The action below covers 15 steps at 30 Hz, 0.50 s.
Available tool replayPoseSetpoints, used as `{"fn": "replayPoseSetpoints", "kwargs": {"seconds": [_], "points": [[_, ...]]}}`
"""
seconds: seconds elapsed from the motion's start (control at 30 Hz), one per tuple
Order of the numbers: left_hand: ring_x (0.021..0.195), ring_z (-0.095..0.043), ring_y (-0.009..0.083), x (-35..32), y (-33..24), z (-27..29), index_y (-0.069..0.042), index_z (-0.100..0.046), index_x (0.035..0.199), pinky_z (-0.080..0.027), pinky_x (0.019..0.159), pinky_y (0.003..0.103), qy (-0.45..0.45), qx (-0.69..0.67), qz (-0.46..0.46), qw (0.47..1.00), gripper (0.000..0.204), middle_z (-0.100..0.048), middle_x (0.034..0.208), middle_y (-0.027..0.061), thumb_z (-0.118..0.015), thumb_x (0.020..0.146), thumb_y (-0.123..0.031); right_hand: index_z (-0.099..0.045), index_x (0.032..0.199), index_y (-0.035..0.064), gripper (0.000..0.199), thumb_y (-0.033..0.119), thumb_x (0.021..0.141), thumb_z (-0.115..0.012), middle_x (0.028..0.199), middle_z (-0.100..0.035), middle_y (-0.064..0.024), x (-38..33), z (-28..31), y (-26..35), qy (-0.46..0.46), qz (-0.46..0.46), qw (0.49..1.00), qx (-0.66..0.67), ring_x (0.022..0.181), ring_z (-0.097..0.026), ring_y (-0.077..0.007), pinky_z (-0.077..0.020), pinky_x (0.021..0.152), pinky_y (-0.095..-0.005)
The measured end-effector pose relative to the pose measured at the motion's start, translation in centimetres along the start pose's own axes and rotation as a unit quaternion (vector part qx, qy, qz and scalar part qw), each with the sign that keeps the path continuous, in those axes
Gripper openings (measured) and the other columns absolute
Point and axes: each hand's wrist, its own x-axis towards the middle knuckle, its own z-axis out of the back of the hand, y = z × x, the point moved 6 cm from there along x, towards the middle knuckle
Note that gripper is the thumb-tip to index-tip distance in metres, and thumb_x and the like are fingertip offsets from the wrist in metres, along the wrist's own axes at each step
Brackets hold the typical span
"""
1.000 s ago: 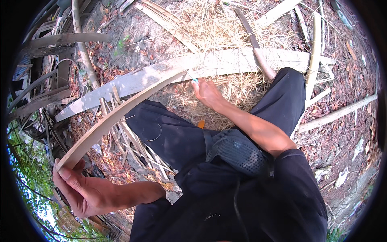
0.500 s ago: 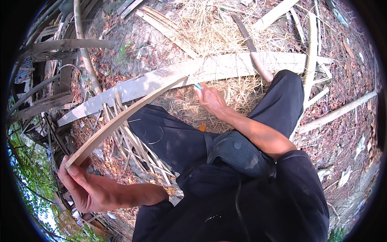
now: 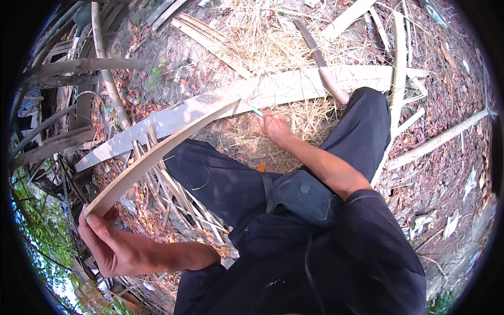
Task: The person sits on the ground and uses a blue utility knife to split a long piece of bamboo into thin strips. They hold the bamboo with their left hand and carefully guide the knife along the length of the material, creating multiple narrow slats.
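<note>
My left hand (image 3: 107, 244) pinches the near end of a long, flat wooden strip (image 3: 157, 152) between thumb and fingers. The strip slants up and away to the right. Its far end lies over a long pale plank (image 3: 294, 84) that crosses in front of my legs. Close to that far end, my right hand (image 3: 274, 126) is closed on a slim, pen-like tool (image 3: 256, 111), light blue and white. The tool points up and left toward the strip's tip; whether it touches the wood cannot be made out. A long knife (image 3: 332, 88) with a wooden handle lies across the plank, its dark blade pointing away.
Straw-like shavings (image 3: 273, 42) cover the ground beyond the plank. Split strips (image 3: 178, 191) are heaped beside my left leg. Poles (image 3: 399, 63) stretch along the right, and stacked old timber (image 3: 68, 136) stands at the left. A dark mesh pouch (image 3: 304, 197) sits at my waist.
The whole view has shifted slightly. The pen-like tool shows more of its length beyond my right fingers. My left hand keeps its hold on the strip's end.
</note>
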Motion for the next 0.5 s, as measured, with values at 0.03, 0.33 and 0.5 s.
{"fn": "replayPoseSetpoints", "kwargs": {"seconds": [0.03,0.33,0.5], "points": [[0.067,-0.059,0.0183,-0.2,0.0,0.0,0.013,-0.066,0.101,-0.048,0.06,0.026,-0.009,0.003,0.004,1.0,0.028,-0.066,0.086,0.0161,-0.064,0.092,-0.013,-0.051,0.115,-0.0055,0.044,0.034,0.104,-0.035,0.06,-0.055,-0.0095,-0.3,0.5,0.4,-0.01,0.009,0.999,-0.034,0.041,-0.051,-0.0171,-0.038,0.027,-0.0317],[0.063,-0.058,0.0193,-0.5,0.0,0.5,0.014,-0.067,0.098,-0.046,0.056,0.026,-0.019,0.004,-0.007,1.0,0.028,-0.066,0.085,0.0177,-0.066,0.09,-0.013,-0.052,0.115,-0.0035,0.045,0.036,0.103,-0.036,0.073,-0.061,-0.0203,-1.0,2.0,3.9,-0.022,0.042,0.999,0.027,0.066,-0.063,-0.028,-0.0533,0.054,-0.0358],[0.064,-0.059,0.0185,0.2,-0.6,-0.5,0.013,-0.066,0.101,-0.047,0.057,0.025,-0.015,-0.012,0.005,1.0,0.028,-0.067,0.087,0.0182,-0.067,0.089,-0.012,-0.047,0.126,-0.0029,0.037,0.024,0.103,-0.036,0.063,-0.057,-0.0131,2.5,-3.4,-1.4,-0.044,0.066,0.997,-0.025,0.052,-0.056,-0.0193,-0.0452,0.035,-0.0291]]}}
